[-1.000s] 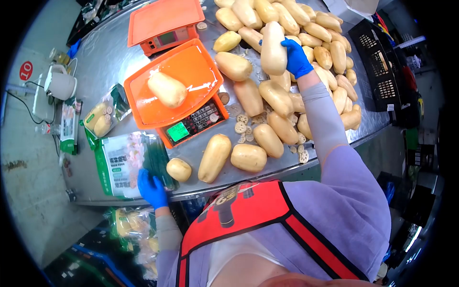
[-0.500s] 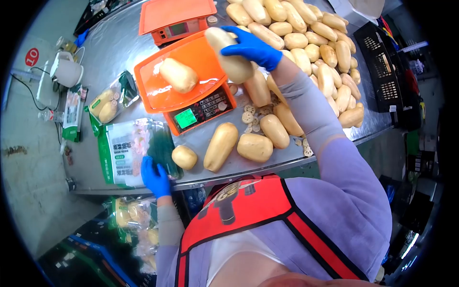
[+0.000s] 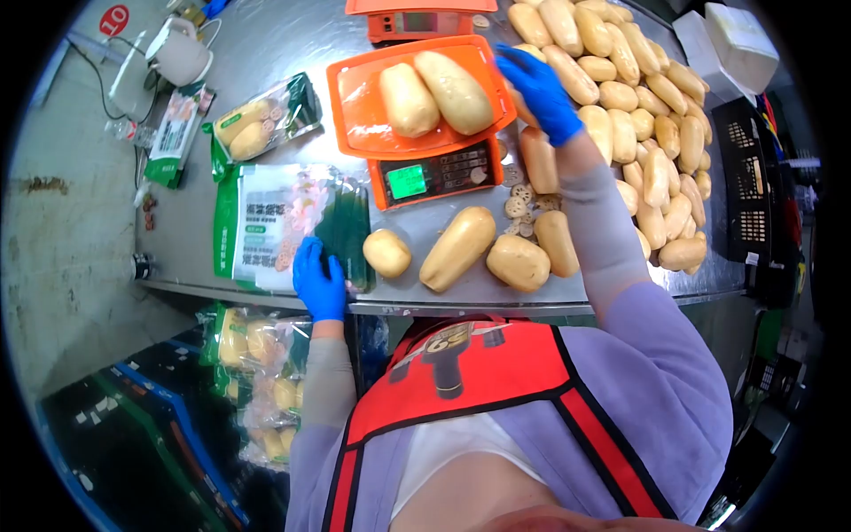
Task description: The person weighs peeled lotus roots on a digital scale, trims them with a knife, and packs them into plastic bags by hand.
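Observation:
Two peeled lotus root pieces, a left one [image 3: 409, 99] and a right one [image 3: 454, 92], lie side by side in the orange tray [image 3: 355, 133] of a scale with a lit green display [image 3: 408, 181]. Just right of the tray is my right hand [image 3: 542, 96] in a blue glove, fingers stretched out; part of a root shows under it. My left hand [image 3: 319, 279], also gloved, rests open on the near edge of a stack of printed plastic bags [image 3: 275, 222]. Several loose roots, among them a long one [image 3: 457, 249], lie along the table's front edge.
A large heap of lotus roots [image 3: 656, 177] covers the table's right side, beside a black crate [image 3: 745, 186]. Lotus slices [image 3: 521, 202] lie near the scale. A filled bag [image 3: 257, 124] lies left, a second orange scale [image 3: 417, 22] behind. Packed bags [image 3: 266, 390] sit below the edge.
My right hand has set the root it held into the scale tray beside the first one and moved right, off it. My left hand stays at the bags. The view has shifted.

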### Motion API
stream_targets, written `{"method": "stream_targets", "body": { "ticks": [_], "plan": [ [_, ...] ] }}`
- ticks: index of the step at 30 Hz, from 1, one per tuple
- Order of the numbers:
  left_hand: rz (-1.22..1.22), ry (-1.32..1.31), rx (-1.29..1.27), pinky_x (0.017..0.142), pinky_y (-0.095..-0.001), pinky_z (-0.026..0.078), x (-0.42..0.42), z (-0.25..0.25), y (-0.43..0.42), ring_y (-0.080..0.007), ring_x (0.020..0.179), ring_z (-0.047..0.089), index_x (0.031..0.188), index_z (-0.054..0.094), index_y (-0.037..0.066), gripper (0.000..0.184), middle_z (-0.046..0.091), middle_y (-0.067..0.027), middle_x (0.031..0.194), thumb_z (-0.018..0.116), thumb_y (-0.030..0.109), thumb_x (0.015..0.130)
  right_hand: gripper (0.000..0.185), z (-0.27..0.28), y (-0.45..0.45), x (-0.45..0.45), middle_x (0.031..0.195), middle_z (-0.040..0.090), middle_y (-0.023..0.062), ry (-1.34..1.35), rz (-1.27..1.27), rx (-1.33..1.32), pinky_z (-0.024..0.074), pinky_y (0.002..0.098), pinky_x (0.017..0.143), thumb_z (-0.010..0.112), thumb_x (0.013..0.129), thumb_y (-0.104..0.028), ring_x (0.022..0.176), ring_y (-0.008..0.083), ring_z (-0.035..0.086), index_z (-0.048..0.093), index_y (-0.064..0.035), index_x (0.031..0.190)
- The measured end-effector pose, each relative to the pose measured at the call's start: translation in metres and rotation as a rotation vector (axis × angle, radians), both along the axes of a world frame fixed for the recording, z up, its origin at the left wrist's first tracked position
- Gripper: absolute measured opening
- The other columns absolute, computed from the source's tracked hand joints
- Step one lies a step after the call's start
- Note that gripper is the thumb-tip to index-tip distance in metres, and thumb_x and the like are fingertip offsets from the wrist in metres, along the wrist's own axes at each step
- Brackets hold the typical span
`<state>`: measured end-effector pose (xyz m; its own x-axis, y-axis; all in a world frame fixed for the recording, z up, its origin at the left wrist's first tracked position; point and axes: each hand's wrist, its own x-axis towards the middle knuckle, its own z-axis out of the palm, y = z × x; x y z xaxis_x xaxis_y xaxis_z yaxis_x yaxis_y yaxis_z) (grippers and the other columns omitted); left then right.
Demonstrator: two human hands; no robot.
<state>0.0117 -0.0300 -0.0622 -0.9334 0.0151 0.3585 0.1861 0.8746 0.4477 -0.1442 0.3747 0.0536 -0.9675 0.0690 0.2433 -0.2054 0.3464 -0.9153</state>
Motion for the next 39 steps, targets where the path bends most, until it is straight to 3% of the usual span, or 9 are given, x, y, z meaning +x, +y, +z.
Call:
{"method": "stream_targets", "body": {
  "ticks": [7, 17, 20, 22, 26, 29, 33, 37, 39],
  "plan": [
    [-0.013, -0.028, -0.015, 0.096, -0.0387, 0.036, 0.000, 0.002, 0.000, -0.0311, 0.110, 0.049, 0.110, 0.054, 0.001, 0.036, 0.054, -0.0160, 0.117, 0.060, 0.008, 0.075, 0.057, -0.019, 0.078, 0.150, 0.119, 0.052, 0.0157, -0.189, -0.478, 0.354, 0.0390, 0.0306, 0.093, 0.069, 0.077, -0.021, 0.109, 0.0217, 0.050, 0.046, 0.0023, 0.123],
    [-0.033, -0.011, 0.003, 0.096, -0.0415, 0.035, 0.000, -0.013, -0.006, -0.0333, 0.109, 0.049, 0.109, 0.055, 0.000, 0.034, 0.054, -0.0185, 0.116, 0.058, 0.011, 0.076, 0.069, -0.084, 0.087, 0.186, 0.125, 0.045, 0.0186, -0.036, -0.549, 0.516, 0.0346, 0.0368, 0.099, 0.070, 0.072, -0.020, 0.118, 0.0312, 0.042, 0.038, -0.0020, 0.130],
    [-0.065, -0.001, -0.009, 0.096, -0.0419, 0.035, 0.000, -0.020, -0.011, -0.0334, 0.111, 0.048, 0.111, 0.054, 0.000, 0.036, 0.053, -0.0186, 0.118, 0.058, 0.010, 0.076, 0.057, -0.075, 0.091, 0.190, 0.113, 0.054, 0.0156, -0.102, -0.620, 0.206, 0.0420, 0.0347, 0.090, 0.064, 0.080, -0.026, 0.102, 0.0286, 0.053, 0.041, -0.0029, 0.127],
    [-0.044, -0.007, -0.005, 0.097, -0.0416, 0.034, 0.001, -0.019, -0.010, -0.0330, 0.112, 0.047, 0.111, 0.054, 0.000, 0.037, 0.052, -0.0189, 0.118, 0.059, 0.009, 0.076, 0.049, -0.060, 0.092, 0.197, 0.105, 0.058, 0.0129, -0.405, -0.613, -0.733, 0.0461, 0.0318, 0.080, 0.057, 0.085, -0.033, 0.091, 0.0234, 0.058, 0.045, -0.0042, 0.123],
    [-0.041, -0.023, -0.019, 0.096, -0.0412, 0.035, 0.000, -0.019, -0.011, -0.0331, 0.110, 0.048, 0.111, 0.053, 0.000, 0.037, 0.052, -0.0185, 0.119, 0.059, 0.009, 0.076, 0.044, -0.046, 0.089, 0.200, 0.100, 0.059, 0.0102, -0.349, -0.380, -1.159, 0.0465, 0.0284, 0.072, 0.052, 0.087, -0.037, 0.085, 0.0181, 0.058, 0.048, -0.0051, 0.117],
    [-0.069, 0.005, 0.017, 0.095, -0.0407, 0.036, -0.001, -0.019, -0.013, -0.0335, 0.109, 0.049, 0.113, 0.053, 0.000, 0.038, 0.052, -0.0175, 0.119, 0.059, 0.009, 0.076, 0.044, -0.054, 0.086, 0.187, 0.097, 0.059, 0.0073, -0.333, -0.523, -0.908, 0.0457, 0.0267, 0.070, 0.053, 0.086, -0.037, 0.083, 0.0174, 0.058, 0.050, -0.0045, 0.115],
    [0.008, -0.073, -0.002, 0.095, -0.0403, 0.036, -0.003, -0.006, -0.012, -0.0337, 0.110, 0.049, 0.116, 0.052, 0.000, 0.042, 0.052, -0.0192, 0.119, 0.061, 0.011, 0.077, 0.054, -0.087, 0.085, 0.160, 0.116, 0.053, 0.0158, -0.020, -0.654, 0.271, 0.0417, 0.0332, 0.089, 0.064, 0.080, -0.027, 0.106, 0.0261, 0.051, 0.045, 0.0012, 0.122],
    [-0.057, -0.142, -0.106, 0.094, -0.0391, 0.038, -0.008, -0.003, -0.021, -0.0339, 0.108, 0.051, 0.112, 0.054, -0.004, 0.039, 0.054, -0.0215, 0.116, 0.061, 0.013, 0.078, 0.058, -0.079, 0.078, 0.151, 0.117, 0.052, 0.0201, -0.084, -0.581, 0.584, 0.0398, 0.0360, 0.092, 0.067, 0.076, -0.027, 0.108, 0.0313, 0.050, 0.045, 0.0012, 0.121],
    [-0.095, -0.173, -0.085, 0.092, -0.0398, 0.039, -0.012, -0.007, -0.026, -0.0350, 0.106, 0.051, 0.108, 0.056, -0.003, 0.034, 0.054, -0.0222, 0.113, 0.060, 0.013, 0.079, 0.059, -0.064, 0.063, 0.133, 0.118, 0.051, 0.0199, 0.229, -0.501, 0.660, 0.0393, 0.0358, 0.093, 0.069, 0.074, -0.026, 0.109, 0.0329, 0.049, 0.046, 0.0001, 0.121]
  ]
}}
